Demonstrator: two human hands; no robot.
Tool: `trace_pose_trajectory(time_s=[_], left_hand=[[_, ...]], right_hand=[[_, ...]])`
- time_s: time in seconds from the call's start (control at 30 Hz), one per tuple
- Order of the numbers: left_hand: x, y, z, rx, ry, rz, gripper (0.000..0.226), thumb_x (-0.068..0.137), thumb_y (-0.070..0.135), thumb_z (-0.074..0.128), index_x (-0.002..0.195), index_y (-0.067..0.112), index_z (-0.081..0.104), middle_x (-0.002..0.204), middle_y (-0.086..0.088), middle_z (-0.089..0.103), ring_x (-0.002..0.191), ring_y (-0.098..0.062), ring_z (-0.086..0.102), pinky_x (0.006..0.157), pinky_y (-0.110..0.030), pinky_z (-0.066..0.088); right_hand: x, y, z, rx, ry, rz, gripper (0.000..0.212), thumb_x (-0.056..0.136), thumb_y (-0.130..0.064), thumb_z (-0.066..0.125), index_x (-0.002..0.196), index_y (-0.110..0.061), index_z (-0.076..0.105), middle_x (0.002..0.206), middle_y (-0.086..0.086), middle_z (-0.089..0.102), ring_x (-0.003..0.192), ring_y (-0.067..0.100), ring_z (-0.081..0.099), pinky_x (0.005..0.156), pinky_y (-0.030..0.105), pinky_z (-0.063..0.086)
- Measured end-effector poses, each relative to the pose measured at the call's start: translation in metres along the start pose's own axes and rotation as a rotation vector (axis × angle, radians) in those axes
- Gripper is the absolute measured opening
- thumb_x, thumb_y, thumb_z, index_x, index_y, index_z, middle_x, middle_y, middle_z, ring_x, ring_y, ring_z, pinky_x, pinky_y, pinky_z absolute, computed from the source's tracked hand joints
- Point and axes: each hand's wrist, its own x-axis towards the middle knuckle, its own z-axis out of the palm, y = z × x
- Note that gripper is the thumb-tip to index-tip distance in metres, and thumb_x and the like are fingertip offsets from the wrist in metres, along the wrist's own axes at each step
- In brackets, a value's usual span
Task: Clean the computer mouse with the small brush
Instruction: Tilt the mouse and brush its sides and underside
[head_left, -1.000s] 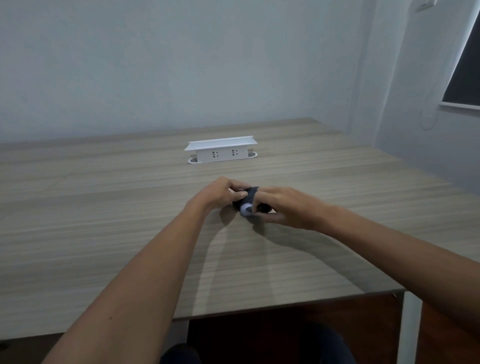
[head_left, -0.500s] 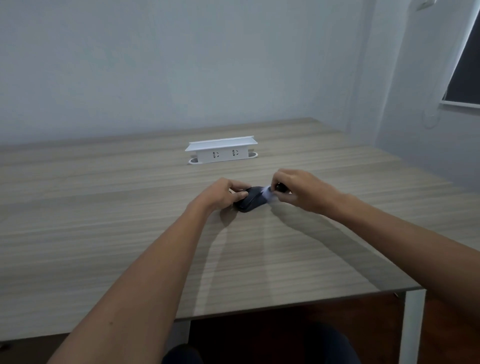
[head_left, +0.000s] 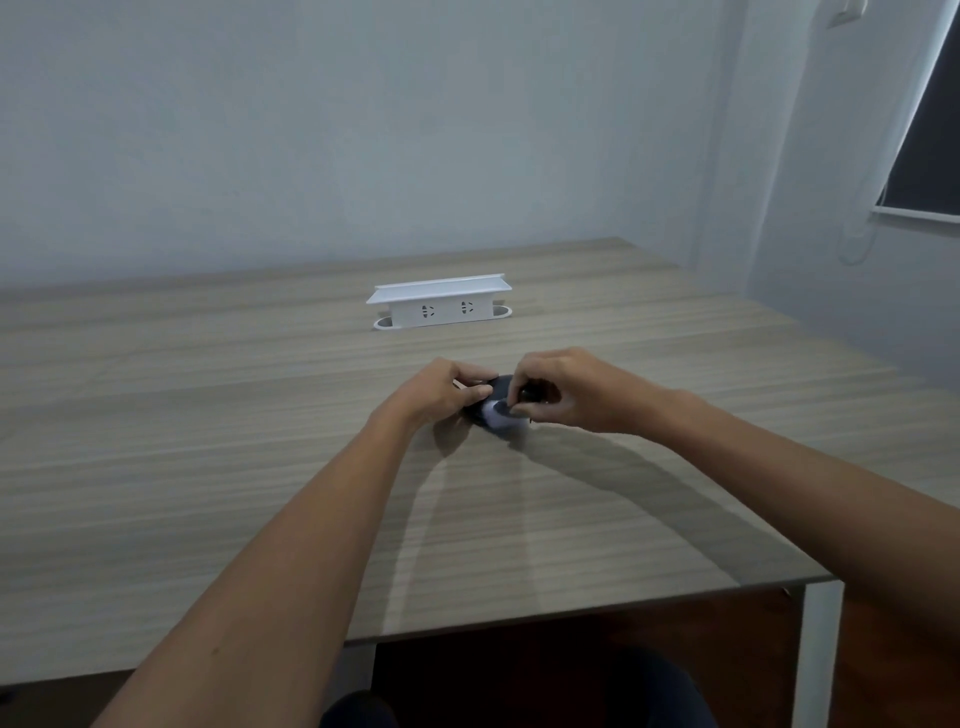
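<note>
A dark computer mouse (head_left: 500, 387) lies on the wooden table (head_left: 208, 467), mostly covered by both hands. My left hand (head_left: 441, 392) grips its left side, fingers curled around it. My right hand (head_left: 561, 392) pinches a small brush with a dark handle (head_left: 532, 391), and its pale bristle tuft (head_left: 496, 413) rests on the near part of the mouse. Much of the brush handle is hidden inside my fingers.
A white power socket box (head_left: 439, 306) stands on the table behind the hands. The table's front edge and a white leg (head_left: 815, 654) are at the lower right. A wall and a window are to the right.
My right hand has swept the brush from the mouse's far right side back toward me over the mouse. My left hand stays on the mouse.
</note>
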Motion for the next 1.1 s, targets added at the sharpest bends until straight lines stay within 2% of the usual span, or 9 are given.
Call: trace_pose_trajectory(time_s=[0.13,0.2,0.33,0.4,0.5,0.57,0.67,0.87,1.1], left_hand=[[-0.003,0.003,0.001,-0.014,0.013,-0.021,0.036,0.095,0.020,0.062,0.131,0.018,0.064,0.112,-0.002,0.069,0.095,-0.013,0.061,0.088,-0.024,0.045],[-0.002,0.002,0.001,-0.018,0.011,-0.021,0.036,0.095,0.021,0.063,0.131,0.019,0.065,0.112,-0.002,0.070,0.094,-0.013,0.061,0.089,-0.025,0.046],[-0.003,0.001,-0.001,-0.032,-0.005,0.013,0.030,0.094,0.018,0.063,0.124,0.016,0.070,0.115,-0.004,0.074,0.089,-0.009,0.062,0.083,-0.022,0.045],[-0.003,0.002,0.000,-0.035,0.001,0.014,0.032,0.095,0.017,0.062,0.126,0.015,0.069,0.112,-0.002,0.073,0.089,-0.010,0.062,0.078,-0.019,0.047],[-0.005,0.005,0.002,-0.054,0.022,-0.009,0.035,0.095,0.016,0.062,0.130,0.015,0.064,0.108,-0.004,0.069,0.090,-0.016,0.061,0.082,-0.024,0.050],[-0.004,0.003,0.002,-0.067,0.013,-0.015,0.035,0.095,0.017,0.063,0.130,0.015,0.065,0.111,-0.007,0.071,0.091,-0.016,0.062,0.088,-0.029,0.051],[-0.004,0.001,0.000,-0.085,-0.011,0.009,0.033,0.094,0.015,0.063,0.127,0.014,0.068,0.115,-0.009,0.073,0.091,-0.014,0.064,0.091,-0.031,0.052],[-0.005,0.005,0.004,-0.094,0.025,-0.028,0.035,0.095,0.014,0.061,0.130,0.013,0.065,0.107,-0.011,0.069,0.088,-0.018,0.060,0.089,-0.032,0.051],[-0.003,0.001,0.002,-0.135,0.003,-0.017,0.034,0.094,0.015,0.064,0.127,0.013,0.067,0.111,-0.010,0.073,0.090,-0.018,0.063,0.094,-0.037,0.052]], right_hand=[[0.007,0.019,-0.008,-0.111,0.082,0.089,0.007,0.083,-0.011,0.073,0.088,-0.007,0.069,0.085,0.005,0.068,0.074,0.021,0.061,0.064,0.021,0.037],[0.010,0.018,-0.011,-0.127,0.107,0.084,0.008,0.083,-0.013,0.073,0.088,-0.007,0.069,0.085,0.005,0.067,0.074,0.022,0.061,0.063,0.025,0.040],[0.014,-0.007,0.000,-0.032,-0.052,-0.039,0.008,0.082,-0.013,0.075,0.088,-0.009,0.071,0.082,0.000,0.066,0.070,0.002,0.048,0.064,0.011,0.038],[0.012,0.000,0.001,-0.040,-0.043,-0.016,0.008,0.082,-0.011,0.075,0.087,-0.008,0.071,0.081,0.002,0.067,0.069,0.003,0.048,0.062,0.010,0.035],[0.008,0.019,-0.008,-0.128,0.109,0.072,0.007,0.082,-0.011,0.073,0.084,-0.007,0.068,0.081,0.006,0.067,0.071,0.021,0.059,0.063,0.023,0.037],[0.005,0.015,-0.008,-0.110,0.119,0.059,0.009,0.083,-0.014,0.074,0.085,-0.008,0.068,0.082,0.004,0.066,0.070,0.017,0.057,0.063,0.021,0.038],[0.006,-0.006,0.004,-0.028,-0.001,-0.042,0.008,0.083,-0.014,0.074,0.089,-0.010,0.071,0.083,-0.001,0.065,0.070,0.001,0.047,0.064,0.009,0.035],[0.006,0.018,-0.006,-0.118,0.135,0.078,0.008,0.082,-0.011,0.073,0.087,-0.006,0.068,0.084,0.006,0.067,0.073,0.025,0.062,0.063,0.026,0.040],[0.008,0.001,0.007,-0.028,0.043,0.026,0.008,0.082,-0.013,0.074,0.088,-0.010,0.071,0.084,0.002,0.069,0.073,0.012,0.058,0.065,0.018,0.040]])
